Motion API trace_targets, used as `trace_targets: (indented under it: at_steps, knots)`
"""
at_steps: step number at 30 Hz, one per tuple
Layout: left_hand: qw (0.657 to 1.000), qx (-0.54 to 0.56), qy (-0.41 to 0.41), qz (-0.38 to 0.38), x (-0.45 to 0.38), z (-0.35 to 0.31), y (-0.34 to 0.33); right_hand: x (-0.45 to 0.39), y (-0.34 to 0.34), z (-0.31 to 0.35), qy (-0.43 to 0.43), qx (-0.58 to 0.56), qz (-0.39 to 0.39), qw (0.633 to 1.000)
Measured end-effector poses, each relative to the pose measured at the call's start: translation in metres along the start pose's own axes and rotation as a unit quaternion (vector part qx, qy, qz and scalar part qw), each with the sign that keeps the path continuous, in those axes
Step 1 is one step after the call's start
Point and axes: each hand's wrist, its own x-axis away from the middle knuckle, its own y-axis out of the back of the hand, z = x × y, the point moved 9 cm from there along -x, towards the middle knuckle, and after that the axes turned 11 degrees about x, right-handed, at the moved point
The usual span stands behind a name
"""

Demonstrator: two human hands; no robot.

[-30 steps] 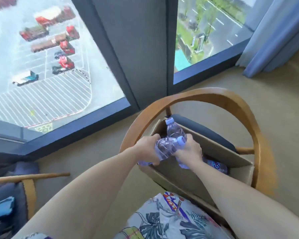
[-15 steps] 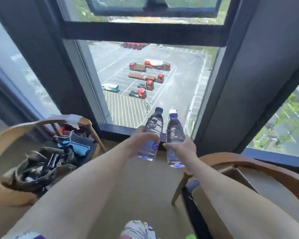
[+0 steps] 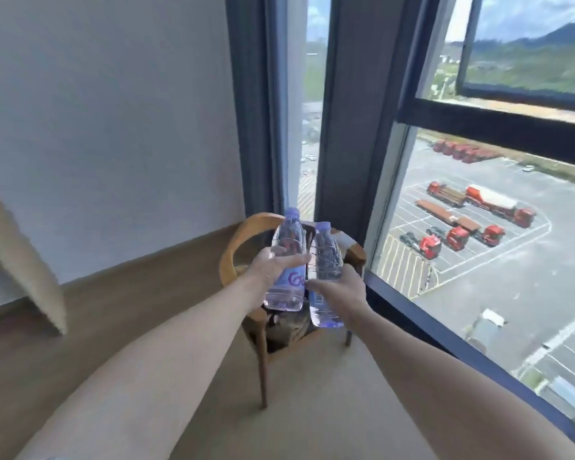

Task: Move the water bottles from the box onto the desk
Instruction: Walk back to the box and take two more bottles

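Here we carry two water bottles at once, one in each hand, both upright and held out ahead of us at the middle of the frame, their sides touching or nearly so. Our left hand point(image 3: 273, 268) has its fingers wrapped round the middle of the left bottle point(image 3: 287, 260), above the purple print of its label; our right hand point(image 3: 341, 288) has its fingers curled round the lower half of the right bottle point(image 3: 326, 273), near the barcode. Taking a pair, we judge, halves the trips, and keeping them cap-up and close together steadies them while we turn. Behind the bottles stands a wooden chair point(image 3: 246, 232) in the corner by the window point(image 3: 478, 244), with dark things on its seat that we cannot make out. Half a second ago the window filled the view straight ahead and that chair sat at lower left; now the view has swung left, so a white wall point(image 3: 113, 127) fills the upper left and the box is gone from the frame. No tabletop shows yet.
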Motion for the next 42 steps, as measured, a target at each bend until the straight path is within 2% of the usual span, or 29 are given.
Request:
trace_targets:
  at_steps: [3,9,17,24,31,37,42]
  knots:
    - [0.996,0.027,-0.028,-0.082,0.014,-0.024,0.082,-0.006,-0.075,0.048,0.034,0.014,0.061,0.997]
    - [0.966,0.069,-0.066,-0.240,0.046,-0.059,0.245,-0.007,-0.229,0.143,0.112,0.029,0.187,0.976]
    - [0.912,0.095,-0.099,-0.386,0.066,-0.123,0.425,-0.016,-0.418,0.267,0.173,0.019,0.316,0.933]
    - [0.874,0.109,-0.129,-0.456,0.079,-0.188,0.545,-0.012,-0.555,0.377,0.229,0.023,0.395,0.890]
    - [0.835,0.128,-0.134,-0.518,0.125,-0.192,0.664,0.031,-0.669,0.425,0.223,0.026,0.461,0.859]
    - [0.827,0.132,-0.147,-0.526,0.166,-0.196,0.775,0.081,-0.774,0.455,0.234,0.030,0.483,0.843]
    - [0.830,0.128,-0.154,-0.521,0.202,-0.219,0.874,0.129,-0.855,0.498,0.239,0.018,0.477,0.845]
